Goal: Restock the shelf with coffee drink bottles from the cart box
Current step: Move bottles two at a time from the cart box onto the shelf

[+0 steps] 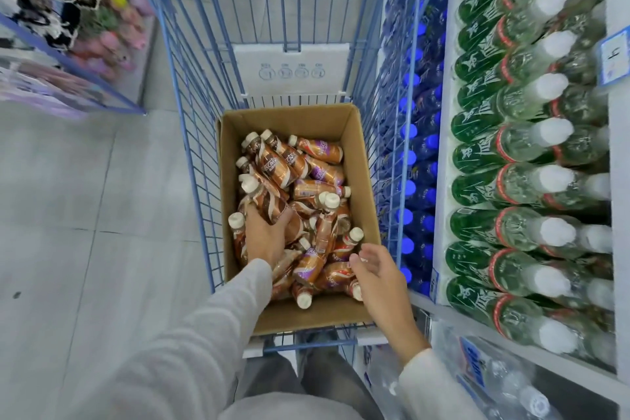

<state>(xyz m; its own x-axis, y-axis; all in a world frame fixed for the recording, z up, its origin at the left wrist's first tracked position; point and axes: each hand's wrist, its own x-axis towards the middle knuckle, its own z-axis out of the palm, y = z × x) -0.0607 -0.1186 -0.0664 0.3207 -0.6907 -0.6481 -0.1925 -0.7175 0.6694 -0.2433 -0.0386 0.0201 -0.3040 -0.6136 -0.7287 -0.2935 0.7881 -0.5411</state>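
Note:
An open cardboard box (361,160) stands in a blue wire cart (191,85). Several brown coffee drink bottles (306,160) with cream caps lie jumbled inside it. My left hand (267,237) reaches into the box and grips one coffee bottle (262,199) around its body, cap pointing away from me. My right hand (375,269) hovers over the box's near right corner with fingers loosely curled, holding nothing and just above the bottles there.
On the right, a shelf (443,153) holds rows of green-labelled bottles (511,177) with white caps and blue-capped bottles (414,160) lower down. Clear water bottles (494,378) sit at bottom right. A rack of soft goods (68,17) stands far left across the grey floor.

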